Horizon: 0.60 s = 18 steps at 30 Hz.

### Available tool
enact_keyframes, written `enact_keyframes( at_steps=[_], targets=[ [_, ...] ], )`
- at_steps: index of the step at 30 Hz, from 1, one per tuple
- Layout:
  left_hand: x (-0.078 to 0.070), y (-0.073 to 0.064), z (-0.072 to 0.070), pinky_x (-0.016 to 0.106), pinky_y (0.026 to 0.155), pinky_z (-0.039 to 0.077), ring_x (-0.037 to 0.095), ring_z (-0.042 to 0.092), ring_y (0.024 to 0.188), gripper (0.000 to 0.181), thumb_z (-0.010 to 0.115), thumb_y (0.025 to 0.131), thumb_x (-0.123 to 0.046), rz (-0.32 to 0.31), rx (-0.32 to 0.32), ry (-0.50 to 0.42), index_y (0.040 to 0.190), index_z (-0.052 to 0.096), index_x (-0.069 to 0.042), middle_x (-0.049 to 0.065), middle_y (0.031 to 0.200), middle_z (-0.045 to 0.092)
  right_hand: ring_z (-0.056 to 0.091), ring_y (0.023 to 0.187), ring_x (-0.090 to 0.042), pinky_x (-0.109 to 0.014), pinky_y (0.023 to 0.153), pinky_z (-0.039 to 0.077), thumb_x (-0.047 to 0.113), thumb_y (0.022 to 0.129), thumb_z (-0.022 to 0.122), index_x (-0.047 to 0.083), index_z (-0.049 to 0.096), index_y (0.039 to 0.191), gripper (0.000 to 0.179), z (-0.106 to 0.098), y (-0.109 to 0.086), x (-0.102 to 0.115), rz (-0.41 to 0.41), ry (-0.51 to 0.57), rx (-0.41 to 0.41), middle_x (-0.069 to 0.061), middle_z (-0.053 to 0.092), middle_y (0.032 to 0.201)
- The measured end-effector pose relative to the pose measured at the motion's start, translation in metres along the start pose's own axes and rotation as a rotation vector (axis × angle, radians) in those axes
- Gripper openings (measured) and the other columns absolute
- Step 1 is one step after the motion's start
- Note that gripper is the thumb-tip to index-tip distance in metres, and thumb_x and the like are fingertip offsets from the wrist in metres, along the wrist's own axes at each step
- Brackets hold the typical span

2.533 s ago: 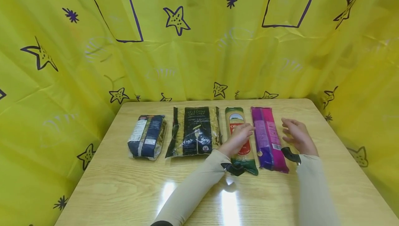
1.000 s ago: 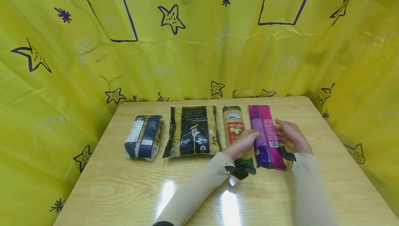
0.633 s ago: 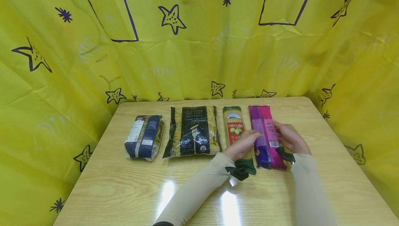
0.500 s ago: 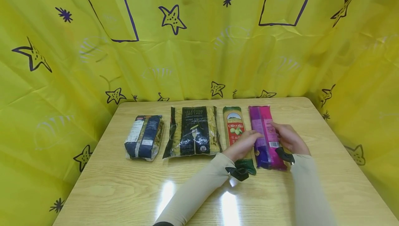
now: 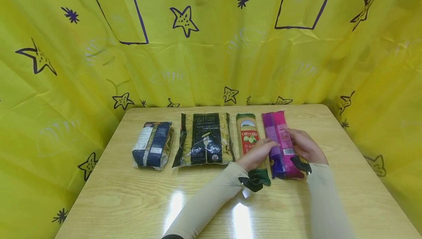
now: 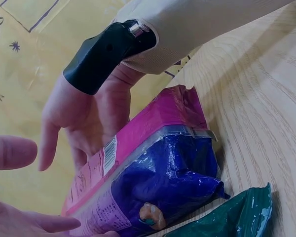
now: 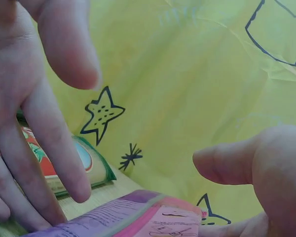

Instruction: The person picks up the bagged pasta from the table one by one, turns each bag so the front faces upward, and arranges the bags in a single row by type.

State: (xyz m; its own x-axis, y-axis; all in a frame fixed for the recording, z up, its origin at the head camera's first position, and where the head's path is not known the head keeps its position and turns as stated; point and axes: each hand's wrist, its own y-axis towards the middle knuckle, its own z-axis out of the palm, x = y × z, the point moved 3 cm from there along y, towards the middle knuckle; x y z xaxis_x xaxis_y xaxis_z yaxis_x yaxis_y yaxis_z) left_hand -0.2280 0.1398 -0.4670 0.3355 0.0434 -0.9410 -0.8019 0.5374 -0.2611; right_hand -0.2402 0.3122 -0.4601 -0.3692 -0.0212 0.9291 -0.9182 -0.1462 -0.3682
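A long purple-and-pink packet (image 5: pixel 281 145) lies at the right end of a row of food packets. My left hand (image 5: pixel 258 153) reaches over the green-ended Olivoilà packet (image 5: pixel 249 133), its straight fingertips at the purple packet's left side. On the opposite side, my right hand (image 5: pixel 306 145) has its fingers along the pink edge. In the right wrist view its thumb (image 7: pixel 227 163) stands raised, away from the packet. The left wrist view shows the packet's crimped near end (image 6: pixel 187 108) and blue side, with both hands alongside; some fingertips are hidden behind it.
Left of these lie a black bag of penne rigate (image 5: pixel 206 140) and a smaller dark blue pasta bag (image 5: pixel 153 145). All rest on a wooden table (image 5: pixel 132 202). A yellow curtain (image 5: pixel 211 63) with drawn stars hangs behind and at both sides.
My right hand has come leftward to the packet's pink edge, and my left hand has moved right to its other side. Just now the packet's far end has shifted slightly left.
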Motion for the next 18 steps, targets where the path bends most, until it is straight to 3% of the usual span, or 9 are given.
enact_keyframes(
  at_steps=[4,10,14,18],
  targets=[
    [-0.001,-0.001,0.001,0.042,0.112,0.049,0.020,0.065,0.112,0.042,0.055,0.103,-0.021,-0.003,-0.002,0.008,0.136,0.059,0.005,0.016,0.123,0.070,0.061,0.104,-0.001,-0.022,0.090,0.059,0.040,0.111,0.040,-0.004,0.007,0.164,0.076,-0.001,0.000,-0.001,-0.014,0.048,-0.022,0.003,0.053,0.127],
    [0.000,-0.007,0.004,0.052,0.125,0.035,0.031,0.052,0.140,0.049,0.057,0.102,-0.022,-0.008,-0.026,0.047,0.143,0.054,0.004,0.017,0.141,0.062,0.063,0.104,-0.004,-0.025,0.089,0.060,0.035,0.111,0.043,0.002,0.012,0.164,0.069,-0.011,0.000,-0.009,-0.030,0.170,0.027,0.008,0.059,0.117],
    [0.000,-0.010,0.008,0.054,0.126,0.032,0.029,0.048,0.144,0.048,0.056,0.103,-0.025,-0.012,0.019,0.083,0.143,0.055,0.001,0.013,0.143,0.061,0.067,0.104,-0.009,-0.031,0.091,0.060,0.039,0.112,0.040,0.011,0.008,0.167,0.070,-0.017,-0.004,-0.009,0.009,0.230,0.066,0.006,0.059,0.119],
    [0.001,-0.012,0.012,0.056,0.126,0.030,0.029,0.046,0.145,0.052,0.056,0.103,-0.027,-0.027,0.050,0.083,0.147,0.052,0.000,0.010,0.144,0.061,0.068,0.102,-0.012,-0.033,0.090,0.061,0.044,0.110,0.044,0.021,0.022,0.162,0.061,-0.019,-0.009,-0.005,0.061,0.292,0.039,0.002,0.058,0.117]
  ],
)
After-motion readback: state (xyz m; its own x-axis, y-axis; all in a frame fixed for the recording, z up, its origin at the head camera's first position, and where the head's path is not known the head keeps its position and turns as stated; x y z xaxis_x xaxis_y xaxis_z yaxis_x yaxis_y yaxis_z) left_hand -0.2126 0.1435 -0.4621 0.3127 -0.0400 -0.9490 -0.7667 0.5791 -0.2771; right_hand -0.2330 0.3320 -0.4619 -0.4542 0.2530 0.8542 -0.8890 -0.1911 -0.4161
